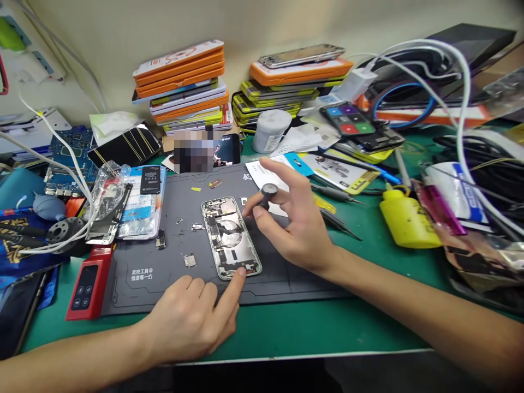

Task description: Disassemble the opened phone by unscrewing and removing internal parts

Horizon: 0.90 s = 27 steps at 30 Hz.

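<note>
An opened phone body (241, 240) with bare inner parts lies on a dark grey work mat (164, 289). My left hand (192, 311) rests its stretched index finger on the phone's bottom edge; its other fingers curl inward and hold nothing. Above the phone's right side, my right hand (295, 218) pinches a small screwdriver (269, 190) between thumb and fingers. Only its round grey cap shows; the shaft and tip are hidden. To the phone's left lie a small metal bracket (197, 226), a silver plate (190, 260) and a small camera-like module (160, 239).
A red device (88, 286) stands at the mat's left edge, near a loose battery (150, 180). Tweezers (338, 222) and a yellow bottle (407, 218) lie right. Stacked orange boxes (180, 73) and a white tub (271, 131) stand behind. White cables (464, 109) hang at right.
</note>
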Tool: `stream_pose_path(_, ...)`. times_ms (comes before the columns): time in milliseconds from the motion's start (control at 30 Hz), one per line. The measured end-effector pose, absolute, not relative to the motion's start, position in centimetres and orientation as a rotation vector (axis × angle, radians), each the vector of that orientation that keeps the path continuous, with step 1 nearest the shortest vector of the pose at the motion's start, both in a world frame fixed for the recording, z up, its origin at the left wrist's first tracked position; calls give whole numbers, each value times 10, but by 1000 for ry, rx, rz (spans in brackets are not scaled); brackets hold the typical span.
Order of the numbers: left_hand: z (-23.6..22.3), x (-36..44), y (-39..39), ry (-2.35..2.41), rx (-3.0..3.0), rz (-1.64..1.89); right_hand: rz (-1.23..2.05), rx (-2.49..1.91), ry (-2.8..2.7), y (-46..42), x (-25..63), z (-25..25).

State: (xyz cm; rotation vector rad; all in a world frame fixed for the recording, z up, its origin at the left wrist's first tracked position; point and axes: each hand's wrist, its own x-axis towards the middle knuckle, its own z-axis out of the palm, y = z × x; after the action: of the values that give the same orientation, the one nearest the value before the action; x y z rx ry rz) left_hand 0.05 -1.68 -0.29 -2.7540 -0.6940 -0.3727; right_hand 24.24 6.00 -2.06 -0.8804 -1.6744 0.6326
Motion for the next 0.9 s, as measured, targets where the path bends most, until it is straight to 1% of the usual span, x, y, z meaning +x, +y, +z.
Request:
stream_pose_path(100, -4, -1, -17, -699, -2758, -377, 591, -831, -1704, 59, 241, -21)
stream_pose_path(267, -6, -1, -19, -700, -2801, -395, 613, -856, -1725, 62, 239, -23)
stream_pose_path(367, 9, -2, -5, -757, -2818, -545, 626, -874, -1689, 66, 239, -22)
stream_pose_path(433, 29, -7, 15, -929, -2766, -615, 632, -876, -1684, 67, 239, -21)
stream_pose_path(467, 40, -11, 28, -1052, -2709, -607, 637, -872, -1688, 67, 240, -20)
stream_pose_path(533, 59, -19, 58, -1230, -2627, -473, 652, -862, -1699, 67, 240, -20)
stream_pose_path(600, 67, -28, 85, -1266, -2758, -352, 662, -859, -1702, 67, 240, -20)
stream_pose_path(700, 63, -36, 108, -1282, -2947, -257, 659, -867, -1699, 67, 240, -20)
stream_pose_path(900, 45, -35, 111, -1193, -3051, -213, 667, -843, -1697, 69, 239, -19)
